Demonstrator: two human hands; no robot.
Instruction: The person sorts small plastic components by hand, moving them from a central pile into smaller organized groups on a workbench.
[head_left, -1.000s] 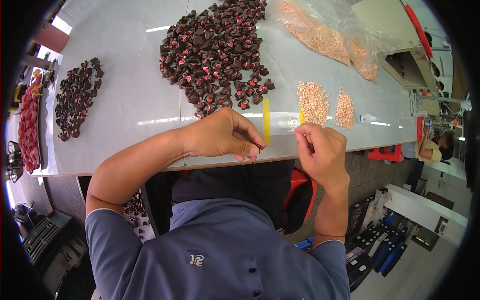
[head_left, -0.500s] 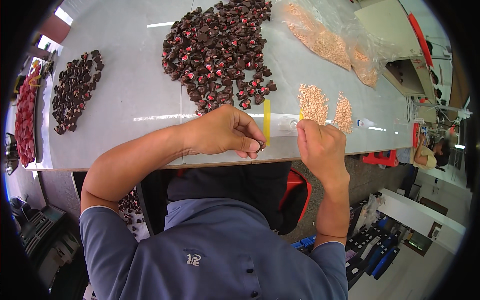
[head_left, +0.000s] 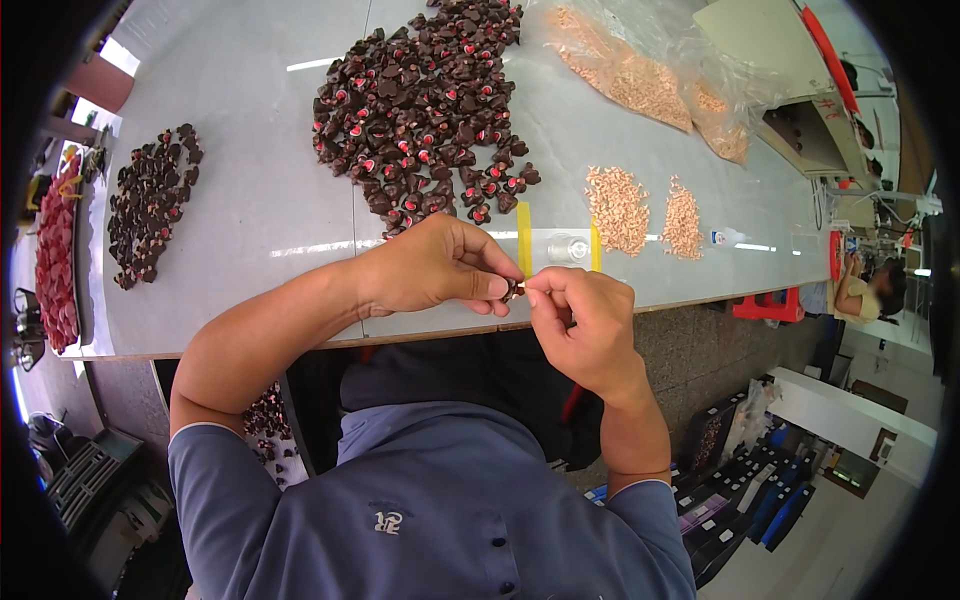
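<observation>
My left hand [head_left: 445, 265] is closed, pinching a small dark brown moulded piece [head_left: 512, 292] between thumb and fingers near the table's front edge. Against that piece come the fingertips of my right hand [head_left: 588, 325], also in a pinch. A tiny pale tip shows where the two hands meet, but what the right fingers hold is mostly hidden. Just beyond them a small clear container [head_left: 568, 249] lies between two strips of yellow tape [head_left: 524, 235]. To its right are two piles of small pale pieces, a larger pile [head_left: 618, 212] and a smaller pile [head_left: 683, 222].
A big heap of dark brown pieces with red spots [head_left: 420, 110] covers the table's middle. Another dark heap [head_left: 150, 205] lies left, beside a tray of red pieces [head_left: 58, 255]. Clear bags of pale pieces [head_left: 640, 90] lie far right. A small white bottle [head_left: 728, 238] sits right.
My right hand has moved left and nearer, from beside the clear container to the dark piece. My left hand stays about where it was, still pinching that piece.
</observation>
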